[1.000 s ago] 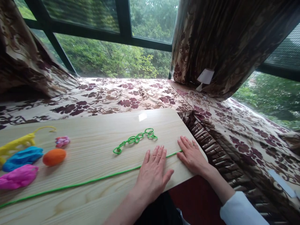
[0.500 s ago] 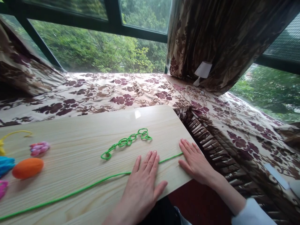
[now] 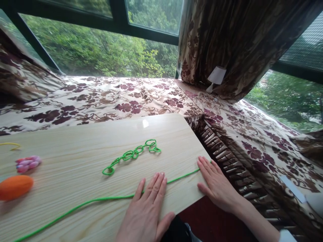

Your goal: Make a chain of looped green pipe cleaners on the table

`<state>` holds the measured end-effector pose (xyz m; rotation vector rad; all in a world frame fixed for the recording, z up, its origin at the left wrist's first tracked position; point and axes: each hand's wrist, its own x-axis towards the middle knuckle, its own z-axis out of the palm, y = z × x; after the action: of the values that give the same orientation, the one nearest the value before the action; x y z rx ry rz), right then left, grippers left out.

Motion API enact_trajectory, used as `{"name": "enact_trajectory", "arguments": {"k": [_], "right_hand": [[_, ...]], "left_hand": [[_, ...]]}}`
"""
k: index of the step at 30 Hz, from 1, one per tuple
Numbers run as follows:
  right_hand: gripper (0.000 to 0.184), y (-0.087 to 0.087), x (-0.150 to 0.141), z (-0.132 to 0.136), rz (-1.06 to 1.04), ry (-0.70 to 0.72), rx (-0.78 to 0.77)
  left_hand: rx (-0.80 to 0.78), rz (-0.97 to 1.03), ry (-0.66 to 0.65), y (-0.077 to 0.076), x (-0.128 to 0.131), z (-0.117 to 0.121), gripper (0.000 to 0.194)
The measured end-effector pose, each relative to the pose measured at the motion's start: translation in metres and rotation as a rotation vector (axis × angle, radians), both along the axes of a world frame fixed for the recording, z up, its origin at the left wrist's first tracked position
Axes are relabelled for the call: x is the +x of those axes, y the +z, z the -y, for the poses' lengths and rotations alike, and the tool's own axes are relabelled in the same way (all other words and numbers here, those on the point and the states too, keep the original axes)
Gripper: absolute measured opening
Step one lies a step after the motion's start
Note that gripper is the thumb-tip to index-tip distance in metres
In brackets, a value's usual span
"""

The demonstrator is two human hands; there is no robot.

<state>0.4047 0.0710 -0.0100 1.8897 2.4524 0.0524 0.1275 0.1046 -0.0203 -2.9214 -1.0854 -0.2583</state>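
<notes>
A long thin green strand, which looks like rolled modelling clay, runs across the light wooden table. My left hand lies flat over its middle stretch near the front edge, fingers extended. Flat on the strand's right end is my right hand, beside the table's right edge, with its thumb spread; a bit of green shows at its fingertips. Beyond my left hand rests a chain of small green loops, apart from both hands. What lies directly beneath the palms is hidden.
An orange egg-shaped lump, a pink and red bumpy piece and a yellow strand lie at the left. Floral cloth covers the ledge behind the table. A small white lamp stands by the curtain.
Both hands have slid slightly toward me along with the strand under them, the right one also further right. The view has shifted, so the objects at the left sit closer to the frame edge.
</notes>
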Motion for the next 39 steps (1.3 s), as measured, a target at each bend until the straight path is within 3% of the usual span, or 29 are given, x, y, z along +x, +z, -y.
{"name": "enact_trajectory", "arguments": {"k": [2, 4, 9, 11, 15, 20, 22, 27, 29, 34, 39], "right_hand": [[0.064, -0.002, 0.006, 0.018, -0.001, -0.007, -0.001], [0.062, -0.003, 0.009, 0.016, -0.004, -0.043, -0.006], [0.059, 0.009, 0.005, -0.041, -0.036, -0.116, -0.024], [0.059, 0.017, -0.003, -0.05, -0.039, -0.113, 0.014], [0.062, 0.021, -0.029, -0.023, -0.041, 0.014, 0.02], [0.063, 0.013, -0.041, 0.022, -0.041, 0.076, -0.055], [0.063, 0.011, -0.04, 0.018, -0.042, 0.062, -0.062], [0.063, 0.008, -0.046, -0.025, -0.061, 0.001, -0.028], [0.063, 0.009, -0.047, -0.024, -0.056, 0.011, -0.025], [0.066, 0.007, -0.041, 0.012, -0.024, 0.036, -0.046], [0.059, 0.01, -0.037, -0.01, -0.056, -0.001, -0.041]], "left_hand": [[0.024, -0.005, -0.048, -0.002, -0.008, 0.009, 0.07], [0.017, -0.011, -0.043, -0.003, -0.01, 0.011, 0.07], [-0.045, -0.013, 0.081, 0.006, 0.003, -0.002, 0.067], [-0.052, 0.003, 0.079, 0.012, 0.013, -0.004, 0.068], [-0.068, 0.028, 0.021, 0.016, 0.029, 0.002, 0.066], [-0.062, 0.035, -0.067, 0.005, 0.028, 0.013, 0.068], [-0.058, 0.044, -0.07, 0.002, 0.028, 0.01, 0.068], [-0.065, 0.056, 0.057, 0.005, 0.038, -0.01, 0.066], [-0.068, 0.052, 0.064, 0.006, 0.037, -0.01, 0.066], [-0.089, 0.043, -0.027, 0.002, 0.025, 0.006, 0.068], [-0.133, 0.04, 0.035, 0.005, 0.027, -0.003, 0.065]]}}
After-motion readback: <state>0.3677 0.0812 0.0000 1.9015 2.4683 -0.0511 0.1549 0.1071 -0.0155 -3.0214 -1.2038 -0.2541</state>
